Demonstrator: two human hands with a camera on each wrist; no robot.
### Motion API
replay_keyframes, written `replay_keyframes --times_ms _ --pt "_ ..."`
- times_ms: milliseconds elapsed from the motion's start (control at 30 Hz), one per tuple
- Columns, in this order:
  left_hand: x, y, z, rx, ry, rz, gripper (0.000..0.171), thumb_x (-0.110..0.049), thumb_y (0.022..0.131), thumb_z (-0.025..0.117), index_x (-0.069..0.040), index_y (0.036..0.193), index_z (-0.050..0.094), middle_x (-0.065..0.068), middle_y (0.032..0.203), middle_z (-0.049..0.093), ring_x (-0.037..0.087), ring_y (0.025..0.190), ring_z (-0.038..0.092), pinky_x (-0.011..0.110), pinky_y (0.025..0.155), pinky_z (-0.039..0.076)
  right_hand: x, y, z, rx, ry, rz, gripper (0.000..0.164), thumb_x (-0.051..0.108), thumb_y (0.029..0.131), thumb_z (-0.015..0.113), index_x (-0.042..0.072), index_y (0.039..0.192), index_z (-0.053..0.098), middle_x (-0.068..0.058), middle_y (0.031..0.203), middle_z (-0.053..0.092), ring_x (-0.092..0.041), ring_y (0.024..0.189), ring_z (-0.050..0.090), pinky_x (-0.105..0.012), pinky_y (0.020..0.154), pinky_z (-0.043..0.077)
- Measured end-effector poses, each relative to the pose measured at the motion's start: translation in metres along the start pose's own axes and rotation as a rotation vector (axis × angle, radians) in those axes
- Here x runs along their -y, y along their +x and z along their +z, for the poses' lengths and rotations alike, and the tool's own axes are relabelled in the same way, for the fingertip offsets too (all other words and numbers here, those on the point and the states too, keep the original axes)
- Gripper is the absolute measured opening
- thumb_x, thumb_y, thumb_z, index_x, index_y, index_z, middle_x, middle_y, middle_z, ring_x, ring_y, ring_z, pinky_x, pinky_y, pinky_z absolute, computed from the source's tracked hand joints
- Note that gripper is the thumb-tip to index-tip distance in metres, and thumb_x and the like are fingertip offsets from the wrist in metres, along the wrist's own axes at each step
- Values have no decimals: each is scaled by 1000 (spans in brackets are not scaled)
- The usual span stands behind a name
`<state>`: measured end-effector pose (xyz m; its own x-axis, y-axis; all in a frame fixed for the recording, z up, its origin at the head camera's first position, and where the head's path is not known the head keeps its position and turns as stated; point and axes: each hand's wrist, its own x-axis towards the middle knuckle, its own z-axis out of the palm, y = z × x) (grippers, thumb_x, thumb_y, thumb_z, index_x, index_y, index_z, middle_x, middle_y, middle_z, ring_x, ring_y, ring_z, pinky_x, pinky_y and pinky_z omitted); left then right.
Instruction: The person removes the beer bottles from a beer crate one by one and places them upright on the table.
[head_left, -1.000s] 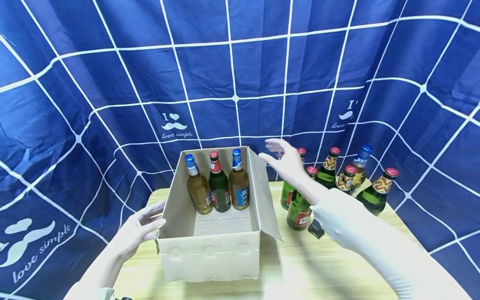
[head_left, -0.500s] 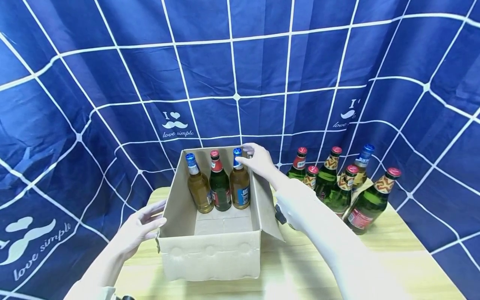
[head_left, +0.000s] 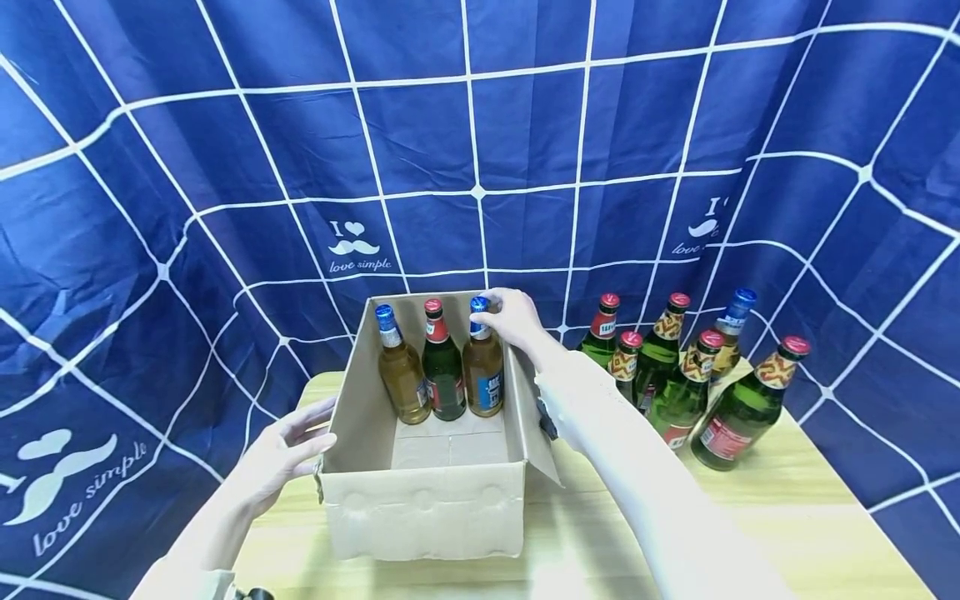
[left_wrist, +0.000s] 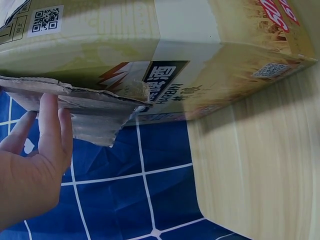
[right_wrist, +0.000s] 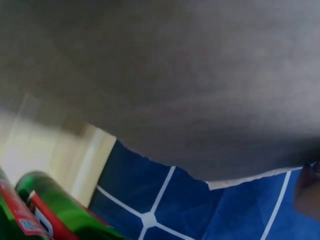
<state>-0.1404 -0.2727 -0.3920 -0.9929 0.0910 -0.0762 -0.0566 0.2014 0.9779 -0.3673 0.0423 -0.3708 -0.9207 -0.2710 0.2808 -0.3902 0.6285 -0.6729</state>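
Note:
An open cardboard box [head_left: 423, 512] stands on the table with three beer bottles along its back wall. The left one, a brown bottle [head_left: 405, 379], has a blue cap. Between the brown ones is a green bottle [head_left: 442, 371] with a red cap. My right hand [head_left: 517, 321] pinches the blue-capped neck of the right-hand brown bottle [head_left: 483, 371], thumb in front; its other fingers are partly hidden. My left hand [head_left: 281, 454] is at the box's left side, its nearly straight fingers [left_wrist: 49, 122] touching the torn side flap [left_wrist: 95, 117].
Several capped beer bottles, among them a green bottle [head_left: 738, 425], stand on the right of the wooden table [head_left: 780, 517]. The box's right flap [head_left: 536, 417] folds outward, filling much of the right wrist view. A blue gridded curtain [head_left: 525, 125] hangs behind and at the sides.
My right hand has moved left and down from above the right flap to the neck of the right-hand brown bottle. My left hand has stayed at the box's left side.

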Motion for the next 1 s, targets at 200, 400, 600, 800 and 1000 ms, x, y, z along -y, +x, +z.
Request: replay_keyframes --times_ms 200,400,600,800,1000 --pt "2 3 1 19 -35 5 60 -11 94 59 4 145 31 28 144 34 3 109 54 36 83 48 -2 -4 -3 -14 -5 -5 39 30 81 76 8 112 68 -7 103 68 -21 93 61 -36 85 44" --pt "3 4 2 19 -37 6 60 -11 94 59 3 145 32 27 143 36 3 109 55 36 83 48 5 -12 -8 -53 45 -35 40 32 85 73 7 115 64 -9 108 64 -23 100 58 -37 89 42" --pt "3 2 0 13 -11 3 60 -12 94 60 3 145 33 27 143 37 3 109 55 38 85 46 39 -16 -31 -149 156 -137 39 27 87 71 1 115 62 -12 103 62 -24 96 58 -37 86 44" --pt "0 0 -4 10 7 12 59 -12 94 59 3 145 33 27 143 37 2 108 55 40 84 46 101 -19 -82 -223 156 -197 40 29 85 72 3 115 63 -10 100 64 -21 93 58 -34 84 44" --pt "1 1 -3 11 2 -2 61 -13 94 60 4 145 32 28 143 35 1 107 54 37 84 47 147 -31 -142 -293 166 -206 41 31 86 71 3 115 64 -10 101 65 -19 92 61 -29 82 45"
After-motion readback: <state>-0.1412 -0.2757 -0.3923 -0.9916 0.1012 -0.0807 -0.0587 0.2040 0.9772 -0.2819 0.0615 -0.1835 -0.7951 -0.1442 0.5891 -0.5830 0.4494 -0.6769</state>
